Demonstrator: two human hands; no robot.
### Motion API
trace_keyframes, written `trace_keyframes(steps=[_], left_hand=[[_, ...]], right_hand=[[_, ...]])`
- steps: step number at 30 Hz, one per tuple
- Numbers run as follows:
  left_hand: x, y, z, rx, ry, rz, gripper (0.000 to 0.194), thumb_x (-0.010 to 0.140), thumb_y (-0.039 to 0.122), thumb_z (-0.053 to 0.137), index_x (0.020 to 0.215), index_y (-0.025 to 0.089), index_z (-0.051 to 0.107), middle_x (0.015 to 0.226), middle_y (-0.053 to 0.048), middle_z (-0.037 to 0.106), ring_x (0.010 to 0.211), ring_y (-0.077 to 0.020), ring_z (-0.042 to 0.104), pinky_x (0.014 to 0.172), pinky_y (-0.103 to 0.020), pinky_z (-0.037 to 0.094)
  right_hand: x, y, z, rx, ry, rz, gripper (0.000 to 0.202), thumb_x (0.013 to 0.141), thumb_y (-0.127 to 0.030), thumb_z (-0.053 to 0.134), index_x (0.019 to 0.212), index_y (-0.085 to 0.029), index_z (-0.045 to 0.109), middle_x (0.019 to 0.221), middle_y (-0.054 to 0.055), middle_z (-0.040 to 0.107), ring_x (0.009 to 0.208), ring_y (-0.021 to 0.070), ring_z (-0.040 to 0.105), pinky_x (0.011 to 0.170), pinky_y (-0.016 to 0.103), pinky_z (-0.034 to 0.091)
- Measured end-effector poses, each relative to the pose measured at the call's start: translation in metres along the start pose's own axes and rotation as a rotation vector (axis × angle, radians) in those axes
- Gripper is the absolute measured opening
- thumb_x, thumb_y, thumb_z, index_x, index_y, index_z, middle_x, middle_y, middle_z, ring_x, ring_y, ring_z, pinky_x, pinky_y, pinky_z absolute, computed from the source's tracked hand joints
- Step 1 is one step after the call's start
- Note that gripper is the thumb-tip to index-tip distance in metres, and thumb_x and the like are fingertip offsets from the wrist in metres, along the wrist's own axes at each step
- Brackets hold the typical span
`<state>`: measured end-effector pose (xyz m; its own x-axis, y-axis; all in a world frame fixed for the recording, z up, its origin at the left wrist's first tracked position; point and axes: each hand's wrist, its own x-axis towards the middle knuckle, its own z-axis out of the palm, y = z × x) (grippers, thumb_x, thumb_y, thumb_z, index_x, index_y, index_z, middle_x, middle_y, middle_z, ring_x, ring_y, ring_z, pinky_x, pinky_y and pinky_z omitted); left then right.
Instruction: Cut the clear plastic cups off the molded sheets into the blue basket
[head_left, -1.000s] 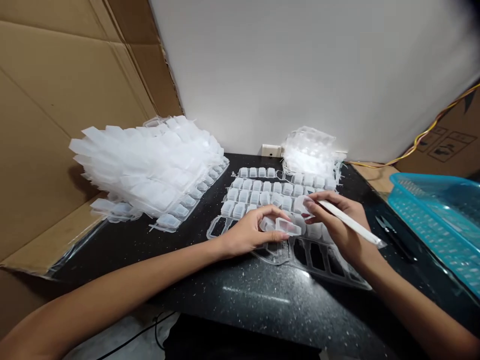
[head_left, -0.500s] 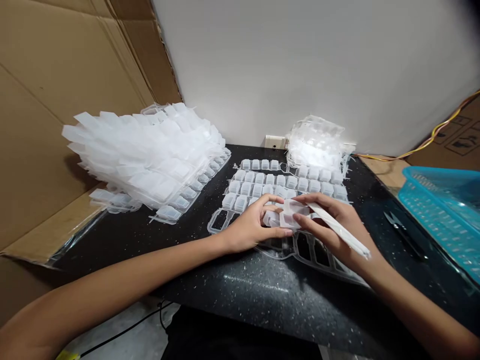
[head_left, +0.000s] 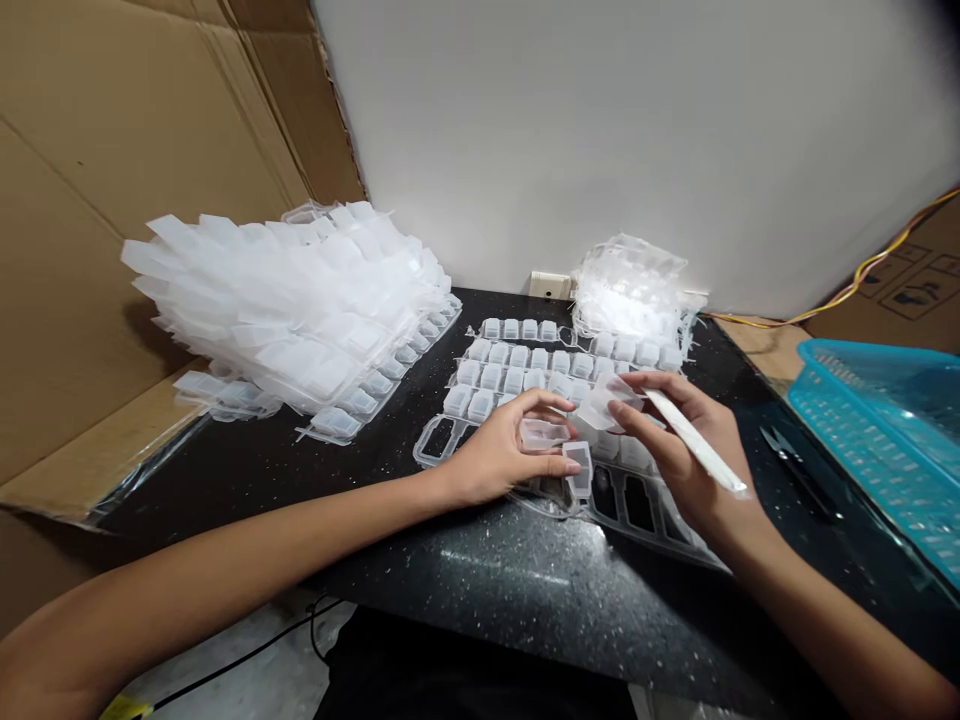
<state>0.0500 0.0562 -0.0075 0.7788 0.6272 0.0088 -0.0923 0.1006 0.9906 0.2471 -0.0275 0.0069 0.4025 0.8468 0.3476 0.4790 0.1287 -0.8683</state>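
Note:
My left hand (head_left: 491,455) curls, fingers and thumb bent, around a small translucent plastic box (head_left: 544,434). A second small plastic box (head_left: 578,470) stands tilted at its thumb tip. Between thumb and fingers, my right hand (head_left: 690,445) pinches a translucent plastic piece (head_left: 604,402), slightly apart from the left hand. A slim white stick (head_left: 697,445) with a clear end also lies across the right hand's fingers. Under both hands are moulded plastic frames (head_left: 637,500) with open slots, and rows of small boxes (head_left: 491,376) lie just behind them.
A tall stack of translucent plastic sheets (head_left: 277,300) stands at left beside cardboard (head_left: 165,130). Plastic scraps (head_left: 630,285) are heaped against the wall. Black snips (head_left: 799,470) lie near a blue basket (head_left: 885,430) at right. Speckled black table (head_left: 480,560) lies underneath.
My right hand has drawn back to the right with its plastic piece, apart from the left. A small box now shows at my left thumb, and another inside the curled left fingers.

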Motion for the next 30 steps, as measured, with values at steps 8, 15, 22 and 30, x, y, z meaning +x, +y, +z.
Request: trace_keyframes(steps=[8,15,22,30], left_hand=[[0.000,0.000,0.002,0.093,0.143,0.076,0.043,0.073,0.032,0.087,0.105,0.015,0.064,0.106,-0.007,0.066,0.103,-0.0218,0.064,0.101,-0.041,0.047],[0.002,-0.005,0.000,0.130,0.165,0.150,0.036,0.083,0.039,0.079,0.107,0.016,0.065,0.113,-0.007,0.065,0.112,-0.0224,0.060,0.104,-0.038,0.043],[0.000,-0.007,0.001,0.159,0.155,0.150,0.041,0.082,0.036,0.080,0.114,0.016,0.063,0.122,-0.010,0.062,0.122,-0.0245,0.056,0.109,-0.041,0.041],[-0.002,-0.011,0.006,0.072,0.187,0.109,0.053,0.083,0.039,0.078,0.123,0.019,0.051,0.129,-0.014,0.056,0.130,-0.0277,0.052,0.109,-0.045,0.042]], right_hand=[[-0.007,0.001,0.005,-0.146,0.006,-0.087,0.029,0.086,-0.044,0.071,0.106,-0.023,0.069,0.094,0.006,0.074,0.080,0.0243,0.067,0.069,0.036,0.052],[-0.007,0.003,0.006,-0.061,-0.041,-0.032,0.034,0.084,-0.045,0.073,0.108,-0.022,0.068,0.097,0.007,0.073,0.078,0.0239,0.068,0.070,0.039,0.057],[-0.010,-0.007,0.009,-0.068,-0.075,-0.081,0.031,0.082,-0.046,0.074,0.102,-0.022,0.069,0.096,0.007,0.074,0.080,0.0245,0.070,0.066,0.035,0.058],[-0.014,-0.002,0.016,-0.032,-0.235,-0.142,0.031,0.087,-0.040,0.073,0.113,-0.026,0.063,0.118,0.007,0.072,0.092,0.0247,0.075,0.080,0.037,0.062]])
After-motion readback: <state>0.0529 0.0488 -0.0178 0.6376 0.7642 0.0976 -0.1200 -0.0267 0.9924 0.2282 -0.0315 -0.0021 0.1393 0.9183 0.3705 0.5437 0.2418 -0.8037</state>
